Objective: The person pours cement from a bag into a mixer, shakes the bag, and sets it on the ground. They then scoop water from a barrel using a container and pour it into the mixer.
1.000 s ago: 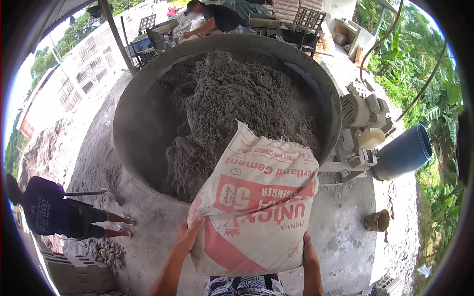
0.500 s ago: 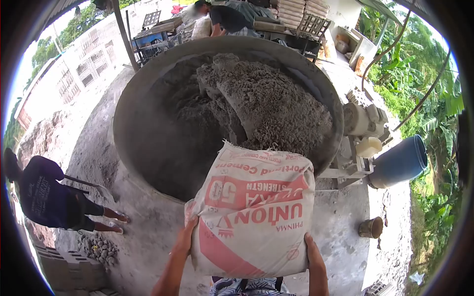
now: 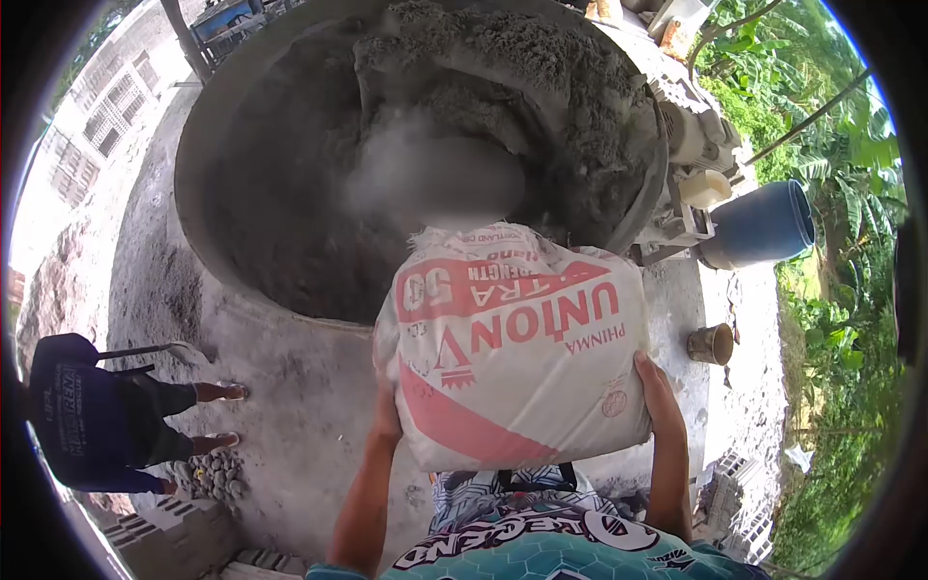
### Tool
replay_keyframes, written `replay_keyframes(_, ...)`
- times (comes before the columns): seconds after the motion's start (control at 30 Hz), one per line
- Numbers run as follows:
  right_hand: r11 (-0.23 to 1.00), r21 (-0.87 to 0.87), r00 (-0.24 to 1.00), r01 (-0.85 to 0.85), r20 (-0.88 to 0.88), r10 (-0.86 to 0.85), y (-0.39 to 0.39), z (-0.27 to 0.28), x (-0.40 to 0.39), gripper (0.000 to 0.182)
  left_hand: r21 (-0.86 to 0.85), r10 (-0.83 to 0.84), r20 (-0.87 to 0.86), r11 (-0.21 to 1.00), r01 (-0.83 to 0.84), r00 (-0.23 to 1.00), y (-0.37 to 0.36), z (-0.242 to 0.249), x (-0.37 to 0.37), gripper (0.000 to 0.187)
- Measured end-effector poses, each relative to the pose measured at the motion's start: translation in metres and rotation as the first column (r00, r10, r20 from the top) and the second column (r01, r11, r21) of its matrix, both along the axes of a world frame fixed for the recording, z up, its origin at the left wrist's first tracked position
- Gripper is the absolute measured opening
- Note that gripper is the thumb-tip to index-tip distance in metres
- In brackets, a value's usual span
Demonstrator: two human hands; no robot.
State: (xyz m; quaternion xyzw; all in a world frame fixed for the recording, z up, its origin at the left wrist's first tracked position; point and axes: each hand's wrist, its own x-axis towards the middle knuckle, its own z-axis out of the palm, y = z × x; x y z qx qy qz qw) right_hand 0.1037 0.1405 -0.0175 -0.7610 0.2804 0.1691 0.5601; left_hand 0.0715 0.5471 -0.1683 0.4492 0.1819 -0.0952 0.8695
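Observation:
A large white and red cement bag, printed Union and Ultra, is held in front of me, its torn top edge over the near rim of a wide round mixing drum. My left hand grips the bag's left side. On the right side, my right hand presses against it with the thumb up. Pale grey dust billows at the bag's mouth inside the drum. Behind it lies a heap of wet grey mix. The fingers under the bag are hidden.
At the left a person in dark clothes stands near a shovel. To the right are a motor, a blue barrel and a small bucket. Concrete blocks and stones lie at lower left.
My view has tipped down and the bag has tilted further toward the drum. A dust cloud has appeared at its mouth. The person at the left has bent over.

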Motion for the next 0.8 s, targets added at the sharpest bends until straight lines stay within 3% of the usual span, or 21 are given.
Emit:
replay_keyframes(0.07, 1.0, 0.015, 1.0, 0.006, 0.005, -0.006, 0.0, -0.012, -0.001, 0.08, -0.021, -0.073, 0.095, 0.997, 0.076, 0.993, 0.01, -0.03, -0.008, 0.082)
replay_keyframes(0.1, 1.0, 0.03, 1.0, 0.001, 0.002, -0.001, 0.001, -0.019, -0.003, 0.079, -0.007, -0.082, 0.086, 0.997, 0.083, 0.993, 0.012, -0.021, -0.006, 0.082)
replay_keyframes(0.17, 0.99, 0.139, 1.0, 0.012, 0.01, -0.013, -0.007, -0.044, -0.004, 0.078, 0.056, 0.01, -0.129, 0.998, -0.003, 0.992, 0.01, 0.005, 0.003, 0.083)
replay_keyframes(0.2, 0.98, 0.197, 1.0, 0.003, 0.002, -0.004, -0.012, -0.056, -0.001, 0.078, 0.087, 0.001, -0.128, 0.996, 0.01, 0.992, 0.01, 0.01, 0.009, 0.083)
replay_keyframes(0.27, 0.953, 0.304, 1.0, -0.024, 0.022, 0.018, -0.02, -0.076, -0.001, 0.078, 0.131, 0.119, -0.257, 0.988, -0.088, 0.959, 0.003, 0.022, 0.01, 0.078)
replay_keyframes(0.4, 0.887, 0.458, 0.998, -0.061, 0.012, 0.062, -0.032, -0.134, 0.005, 0.081, 0.265, 0.22, -0.229, 0.952, -0.156, 0.948, -0.025, 0.084, 0.026, 0.075)
replay_keyframes(0.47, 0.746, 0.661, 0.996, -0.08, 0.016, 0.093, -0.032, -0.176, 0.003, 0.087, 0.689, 0.484, -0.342, 0.712, -0.135, 0.806, -0.047, 0.125, 0.029, 0.071)
replay_keyframes(0.5, 0.728, 0.678, 0.993, -0.099, 0.016, 0.12, -0.031, -0.19, 0.009, 0.087, 0.706, 0.513, -0.332, 0.692, -0.152, 0.791, -0.056, 0.14, 0.031, 0.071)
replay_keyframes(0.57, 0.566, 0.821, 0.997, -0.078, 0.056, 0.056, -0.028, -0.213, 0.012, 0.091, 0.796, 0.314, -0.23, 0.606, -0.008, 0.921, -0.071, 0.165, 0.031, 0.068)
replay_keyframes(0.6, 0.561, 0.825, 0.996, -0.075, 0.039, 0.075, -0.029, -0.227, 0.011, 0.091, 0.798, 0.332, -0.244, 0.602, -0.006, 0.911, -0.082, 0.179, 0.029, 0.068)
replay_keyframes(0.67, 0.475, 0.859, 0.982, -0.191, 0.161, 0.103, -0.036, -0.258, 0.022, 0.097, 0.93, 0.31, -0.305, 0.302, 0.211, 0.901, -0.105, 0.199, 0.03, 0.064)
replay_keyframes(0.7, 0.472, 0.858, 0.979, -0.203, 0.161, 0.128, -0.038, -0.268, 0.03, 0.097, 0.929, 0.331, -0.305, 0.309, 0.202, 0.893, -0.107, 0.194, 0.031, 0.064)
replay_keyframes(0.77, 0.488, 0.832, 0.964, -0.263, 0.25, 0.094, -0.046, -0.282, 0.027, 0.1, 0.898, 0.252, -0.11, 0.441, -0.013, 0.961, -0.109, 0.179, 0.024, 0.06)
replay_keyframes(0.8, 0.488, 0.831, 0.963, -0.267, 0.242, 0.114, -0.049, -0.287, 0.029, 0.1, 0.895, 0.27, -0.118, 0.445, -0.016, 0.956, -0.107, 0.169, 0.021, 0.06)
